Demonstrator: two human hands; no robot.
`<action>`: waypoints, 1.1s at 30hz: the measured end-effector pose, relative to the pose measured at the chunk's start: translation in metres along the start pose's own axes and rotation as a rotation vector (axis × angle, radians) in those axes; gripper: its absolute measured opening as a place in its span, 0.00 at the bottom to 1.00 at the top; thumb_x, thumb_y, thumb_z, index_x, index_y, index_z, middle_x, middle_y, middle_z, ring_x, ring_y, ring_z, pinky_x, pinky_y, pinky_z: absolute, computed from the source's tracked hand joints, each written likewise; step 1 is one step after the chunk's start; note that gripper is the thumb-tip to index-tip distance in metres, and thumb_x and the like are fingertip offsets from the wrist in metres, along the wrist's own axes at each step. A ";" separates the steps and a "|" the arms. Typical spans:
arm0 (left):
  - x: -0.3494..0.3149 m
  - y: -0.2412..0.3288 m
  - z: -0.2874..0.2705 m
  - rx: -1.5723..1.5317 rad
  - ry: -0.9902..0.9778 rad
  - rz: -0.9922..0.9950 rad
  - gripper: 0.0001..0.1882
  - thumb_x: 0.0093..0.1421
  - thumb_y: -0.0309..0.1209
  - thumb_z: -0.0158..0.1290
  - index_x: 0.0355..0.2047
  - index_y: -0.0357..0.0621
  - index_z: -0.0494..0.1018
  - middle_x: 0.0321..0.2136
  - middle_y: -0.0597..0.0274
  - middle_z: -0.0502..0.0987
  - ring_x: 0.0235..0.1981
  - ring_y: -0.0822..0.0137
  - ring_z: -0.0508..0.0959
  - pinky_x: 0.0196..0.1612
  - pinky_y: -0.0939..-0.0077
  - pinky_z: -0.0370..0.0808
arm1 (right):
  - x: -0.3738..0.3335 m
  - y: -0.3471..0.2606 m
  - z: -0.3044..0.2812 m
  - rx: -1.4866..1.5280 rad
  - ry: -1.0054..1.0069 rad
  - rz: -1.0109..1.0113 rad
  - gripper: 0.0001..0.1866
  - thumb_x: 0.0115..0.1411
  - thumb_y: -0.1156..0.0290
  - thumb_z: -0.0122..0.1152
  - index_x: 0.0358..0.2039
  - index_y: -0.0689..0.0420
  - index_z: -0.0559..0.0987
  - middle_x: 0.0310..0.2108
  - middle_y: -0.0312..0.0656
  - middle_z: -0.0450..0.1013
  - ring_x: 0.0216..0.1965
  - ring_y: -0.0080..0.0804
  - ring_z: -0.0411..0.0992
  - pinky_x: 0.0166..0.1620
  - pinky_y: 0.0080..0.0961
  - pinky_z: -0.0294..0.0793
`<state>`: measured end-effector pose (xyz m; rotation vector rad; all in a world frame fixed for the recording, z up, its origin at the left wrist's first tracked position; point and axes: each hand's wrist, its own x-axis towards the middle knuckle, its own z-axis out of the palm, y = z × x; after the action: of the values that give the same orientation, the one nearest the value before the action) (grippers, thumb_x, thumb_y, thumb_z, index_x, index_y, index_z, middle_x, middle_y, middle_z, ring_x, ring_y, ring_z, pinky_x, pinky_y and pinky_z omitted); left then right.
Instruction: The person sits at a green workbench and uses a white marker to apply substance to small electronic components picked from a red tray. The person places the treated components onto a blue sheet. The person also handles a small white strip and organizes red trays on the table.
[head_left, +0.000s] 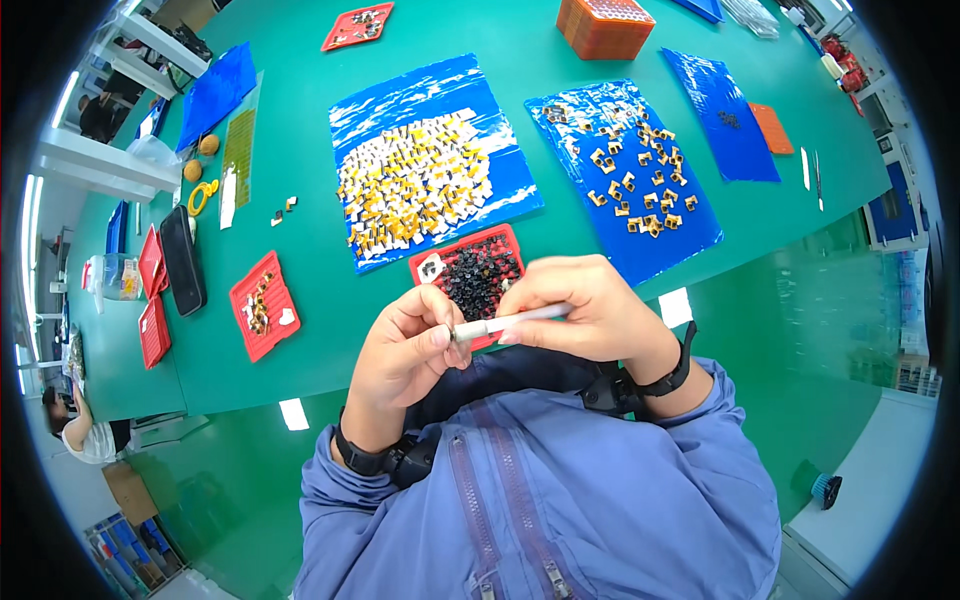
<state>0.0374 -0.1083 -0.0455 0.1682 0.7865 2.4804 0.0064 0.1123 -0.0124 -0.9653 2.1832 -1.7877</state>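
Observation:
My right hand (590,305) is closed round a slim white pen-like tool (540,314), which lies nearly level and points left. Its tip end meets the fingertips of my left hand (405,345). Thumb and fingers of the left hand pinch there, and a small dark speck shows between them; its kind is too small to make out. Just beyond both hands sits a red tray (418,248) with many small black parts (478,278) heaped in it. My right hand covers part of that tray's right side.
Farther off, a blue sheet (400,95) bears many white-and-yellow pieces (415,180). To its right, another blue sheet (670,240) holds scattered gold-coloured pieces (655,180). At left are a red tray (262,345), a black case (182,262) and yellow scissors (203,197). An orange stack (605,30) stands at the back.

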 end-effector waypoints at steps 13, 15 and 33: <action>0.008 0.005 -0.003 0.069 0.071 -0.020 0.04 0.61 0.24 0.49 0.32 0.38 0.64 0.24 0.58 0.70 0.26 0.67 0.74 0.29 0.77 0.74 | 0.003 0.005 -0.009 0.174 -0.117 0.293 0.08 0.56 0.70 0.61 0.31 0.60 0.75 0.20 0.40 0.71 0.20 0.25 0.67 0.25 0.24 0.66; 0.009 0.005 -0.002 0.077 0.081 -0.012 0.05 0.62 0.25 0.48 0.32 0.39 0.64 0.24 0.58 0.70 0.26 0.68 0.74 0.28 0.77 0.74 | 0.002 0.012 -0.006 0.083 -0.063 0.177 0.07 0.58 0.70 0.59 0.32 0.60 0.76 0.19 0.38 0.71 0.20 0.23 0.68 0.24 0.22 0.65; 0.012 0.007 -0.003 0.113 0.098 -0.026 0.05 0.62 0.25 0.48 0.32 0.39 0.63 0.23 0.59 0.70 0.25 0.69 0.73 0.27 0.77 0.73 | 0.008 0.005 -0.013 0.316 -0.157 0.492 0.05 0.58 0.71 0.61 0.31 0.59 0.77 0.18 0.33 0.68 0.20 0.18 0.62 0.23 0.19 0.61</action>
<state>0.0231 -0.1080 -0.0444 0.0763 0.9653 2.4360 -0.0088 0.1190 -0.0110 -0.4327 1.7696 -1.6748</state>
